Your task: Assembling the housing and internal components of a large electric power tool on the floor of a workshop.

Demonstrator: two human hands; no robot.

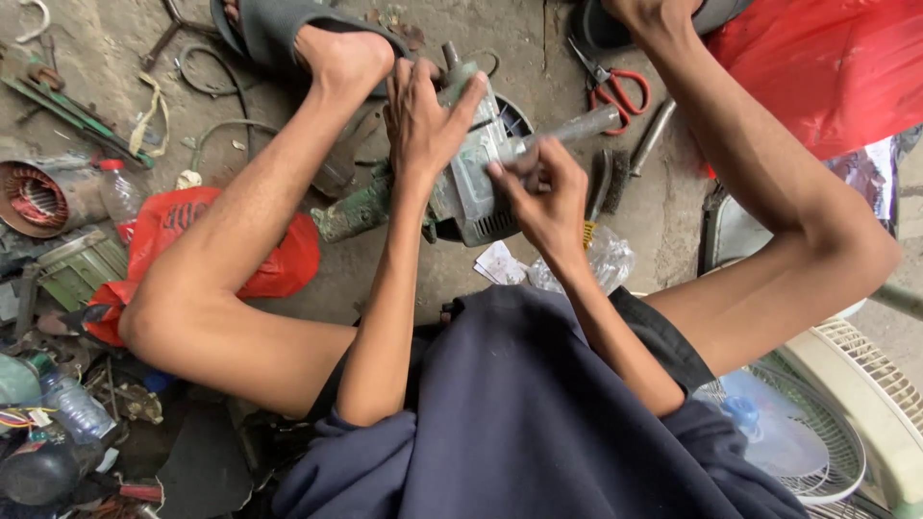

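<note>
Grey motor housing (pixel 476 163), held in two bare hands.
Left hand (pixel 423 115) spread flat atop it; right hand (pixel 543 192) pinched closed at its side, just below the protruding metal shaft (pixel 577 125); red-handled scissors (pixel 615 82) beyond.

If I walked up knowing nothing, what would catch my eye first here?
Probably the two hands at the centre: the left hand lies flat on a grey-green motor housing, while the right hand pinches something small against its side. Next come the red plastic bags on the concrete floor at left and the red-handled scissors beyond the housing.
</note>
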